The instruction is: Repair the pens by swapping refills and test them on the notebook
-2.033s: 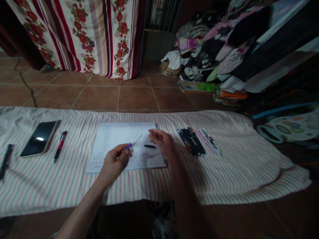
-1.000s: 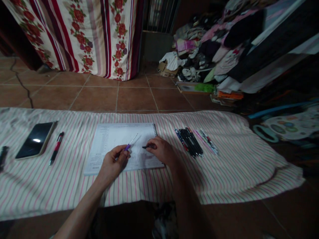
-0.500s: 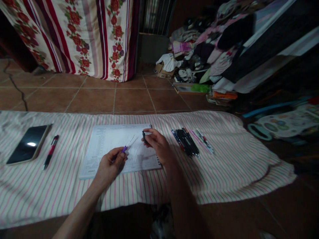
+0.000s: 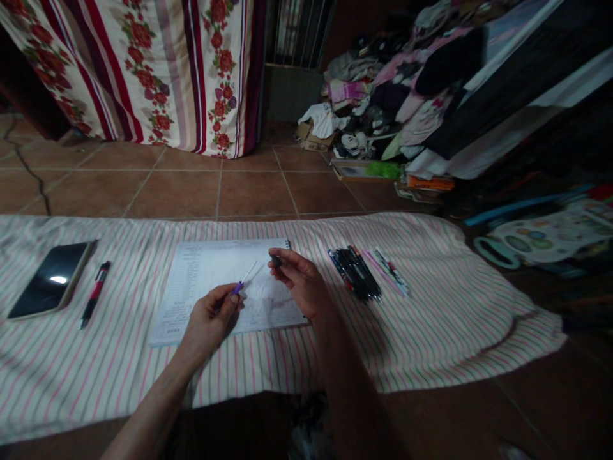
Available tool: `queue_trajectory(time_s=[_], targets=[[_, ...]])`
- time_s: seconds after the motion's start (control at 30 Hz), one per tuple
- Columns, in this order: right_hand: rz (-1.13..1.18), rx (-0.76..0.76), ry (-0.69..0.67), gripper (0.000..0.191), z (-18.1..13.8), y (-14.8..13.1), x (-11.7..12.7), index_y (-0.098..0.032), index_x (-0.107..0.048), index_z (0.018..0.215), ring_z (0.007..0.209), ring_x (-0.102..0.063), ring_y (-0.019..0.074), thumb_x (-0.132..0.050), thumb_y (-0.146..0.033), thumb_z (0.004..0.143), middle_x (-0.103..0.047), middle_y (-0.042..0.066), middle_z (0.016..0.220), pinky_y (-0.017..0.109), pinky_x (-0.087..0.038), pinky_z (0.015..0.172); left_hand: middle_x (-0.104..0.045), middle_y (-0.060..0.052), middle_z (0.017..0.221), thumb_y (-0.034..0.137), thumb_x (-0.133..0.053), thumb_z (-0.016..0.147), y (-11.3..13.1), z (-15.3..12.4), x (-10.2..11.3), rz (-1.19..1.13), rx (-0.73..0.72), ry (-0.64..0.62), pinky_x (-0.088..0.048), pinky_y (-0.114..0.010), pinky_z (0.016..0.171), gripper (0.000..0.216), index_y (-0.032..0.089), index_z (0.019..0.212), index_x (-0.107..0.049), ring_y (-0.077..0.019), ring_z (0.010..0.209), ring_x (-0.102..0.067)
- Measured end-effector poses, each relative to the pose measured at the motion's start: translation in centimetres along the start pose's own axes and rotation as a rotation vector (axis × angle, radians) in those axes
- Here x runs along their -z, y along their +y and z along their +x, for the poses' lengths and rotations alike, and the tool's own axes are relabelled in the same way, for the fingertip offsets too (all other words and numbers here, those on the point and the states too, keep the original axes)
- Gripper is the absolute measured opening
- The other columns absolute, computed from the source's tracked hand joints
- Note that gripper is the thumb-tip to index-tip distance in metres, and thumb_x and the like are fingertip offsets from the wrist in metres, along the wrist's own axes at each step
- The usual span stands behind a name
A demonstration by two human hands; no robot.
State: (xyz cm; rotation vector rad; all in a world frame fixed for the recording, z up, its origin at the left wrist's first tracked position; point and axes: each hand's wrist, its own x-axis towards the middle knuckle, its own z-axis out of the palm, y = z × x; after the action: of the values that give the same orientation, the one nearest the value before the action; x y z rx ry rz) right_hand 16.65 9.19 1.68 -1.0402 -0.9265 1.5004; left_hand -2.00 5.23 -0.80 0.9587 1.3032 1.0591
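Note:
Pinched in my left hand is a purple pen part, from which a thin, pale refill-like tube points up and to the right. My right hand grips a small black piece, perhaps a pen cap, between thumb and fingertips; the fingers hide part of it. A short gap separates the tube's tip from the black piece. Both hands hover over a spiral notebook with printed and handwritten pages.
Right of the notebook lie a bundle of black pens and several lighter pens. A red-and-black pen and a phone rest at left on the striped cloth. Clothes are heaped beyond on the tiled floor.
My right hand has shifted slightly left. The black piece has tilted from nearly upright to a flatter slant. My left hand stays almost still with the purple pen part.

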Motion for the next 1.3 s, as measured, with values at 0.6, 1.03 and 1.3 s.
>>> queue_trajectory(time_s=[0.6,1.03,1.3], targets=[[0.190,0.021,0.094,0.031,0.2,0.0,-0.6,-0.018,-0.069,0.087,0.051,-0.043,0.0048,-0.075,-0.041,0.066,-0.053,-0.004,0.059,0.018,-0.031,0.046,-0.069,-0.005,0.072,0.042,-0.071,0.064,0.0,-0.2,0.0,0.034,0.014,-0.009,-0.046,-0.026,0.061,0.040,0.014,0.092,-0.067,-0.0139,0.065,-0.060],[0.220,-0.007,0.141,0.034,0.4,0.2,-1.1,-0.019,-0.073,0.084,0.056,-0.043,0.0054,-0.078,-0.041,0.059,-0.053,-0.004,0.064,0.020,-0.034,0.052,-0.069,-0.006,0.075,0.041,-0.066,0.070,-0.6,-0.2,0.1,0.096,-0.007,-0.034,-0.048,-0.029,0.063,0.038,0.014,0.096,-0.065,-0.0157,0.067,-0.062],[0.168,0.004,0.128,0.033,0.3,0.4,-1.4,-0.020,-0.073,0.087,0.057,-0.043,0.0061,-0.076,-0.042,0.063,-0.052,-0.003,0.064,0.021,-0.034,0.054,-0.069,-0.005,0.074,0.041,-0.064,0.072,-0.8,-0.1,0.0,0.106,-0.028,-0.070,-0.047,-0.027,0.061,0.036,0.014,0.097,-0.064,-0.0149,0.065,-0.061]])
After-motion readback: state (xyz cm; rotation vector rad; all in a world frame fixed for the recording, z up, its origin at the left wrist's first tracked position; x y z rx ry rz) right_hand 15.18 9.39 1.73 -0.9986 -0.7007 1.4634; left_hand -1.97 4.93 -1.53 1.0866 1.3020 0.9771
